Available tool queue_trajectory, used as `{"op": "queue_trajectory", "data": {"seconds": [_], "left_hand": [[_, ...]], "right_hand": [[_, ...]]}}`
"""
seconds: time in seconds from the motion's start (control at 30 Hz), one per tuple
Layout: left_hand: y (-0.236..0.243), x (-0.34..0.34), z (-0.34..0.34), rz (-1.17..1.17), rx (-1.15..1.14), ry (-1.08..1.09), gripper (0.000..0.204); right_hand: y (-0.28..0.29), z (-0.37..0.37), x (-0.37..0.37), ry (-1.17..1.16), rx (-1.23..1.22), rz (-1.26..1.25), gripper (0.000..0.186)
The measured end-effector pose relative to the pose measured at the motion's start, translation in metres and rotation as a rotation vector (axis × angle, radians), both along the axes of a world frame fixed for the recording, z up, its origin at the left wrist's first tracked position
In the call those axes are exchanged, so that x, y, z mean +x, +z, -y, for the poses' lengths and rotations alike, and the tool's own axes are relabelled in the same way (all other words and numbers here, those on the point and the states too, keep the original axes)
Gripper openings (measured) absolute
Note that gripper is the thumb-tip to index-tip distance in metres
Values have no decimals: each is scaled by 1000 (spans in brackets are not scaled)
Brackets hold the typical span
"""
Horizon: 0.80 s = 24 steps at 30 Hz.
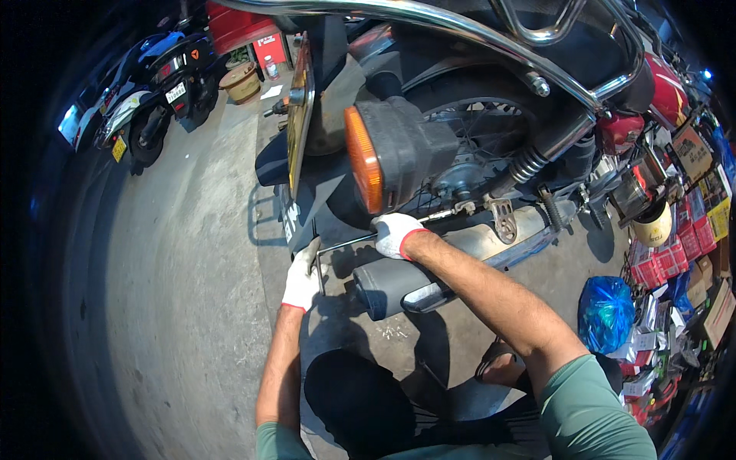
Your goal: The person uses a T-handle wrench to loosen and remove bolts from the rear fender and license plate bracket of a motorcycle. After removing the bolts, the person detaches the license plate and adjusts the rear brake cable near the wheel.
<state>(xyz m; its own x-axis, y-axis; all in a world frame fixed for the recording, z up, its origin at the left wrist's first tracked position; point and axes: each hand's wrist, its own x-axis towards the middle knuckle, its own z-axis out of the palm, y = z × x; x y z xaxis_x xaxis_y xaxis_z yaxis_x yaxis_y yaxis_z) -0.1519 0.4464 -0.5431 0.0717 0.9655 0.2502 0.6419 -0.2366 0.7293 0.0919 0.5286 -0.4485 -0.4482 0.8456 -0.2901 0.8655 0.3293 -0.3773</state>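
My left hand [305,274], in a white glove with red cuff, is closed on the crossbar of a metal T-handle wrench [349,244] below the motorcycle's rear mudguard [299,215]. My gloved right hand [395,234] is closed around the wrench's shaft farther right, just under a black housing with an orange lens [364,161]. Behind it show the rear spoked wheel [475,130], an axle fitting and linkage [468,205]. The exhaust muffler [391,287] runs beneath my right hand and forearm. The wrench's working end is partly hidden by that hand.
Parked scooters [146,115] stand at upper left near a pot [240,83] and a bottle [271,67]. At right are stacked boxes [678,245], a blue plastic bag [604,310] and a cream container [652,226]. Chrome rails [491,46] arch overhead. My foot [498,360] rests on the concrete.
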Motion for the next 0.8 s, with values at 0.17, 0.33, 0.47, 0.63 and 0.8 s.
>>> {"op": "queue_trajectory", "data": {"seconds": [0.17,0.33,0.47,0.63,0.8], "left_hand": [[-7,-1,-5,-85,199,-6,30],[7,1,2,8,-21,26,18],[-5,0,-1,-99,5,60,22],[22,0,3,-216,-230,39,28],[18,2,2,-96,-220,55,30]], "right_hand": [[2,-2,-4,8,-75,70,33],[10,2,-7,14,-67,62,33],[-1,0,-3,32,-21,37,33],[4,1,-5,31,-26,94,31],[0,-1,-5,56,56,27,29]]}}
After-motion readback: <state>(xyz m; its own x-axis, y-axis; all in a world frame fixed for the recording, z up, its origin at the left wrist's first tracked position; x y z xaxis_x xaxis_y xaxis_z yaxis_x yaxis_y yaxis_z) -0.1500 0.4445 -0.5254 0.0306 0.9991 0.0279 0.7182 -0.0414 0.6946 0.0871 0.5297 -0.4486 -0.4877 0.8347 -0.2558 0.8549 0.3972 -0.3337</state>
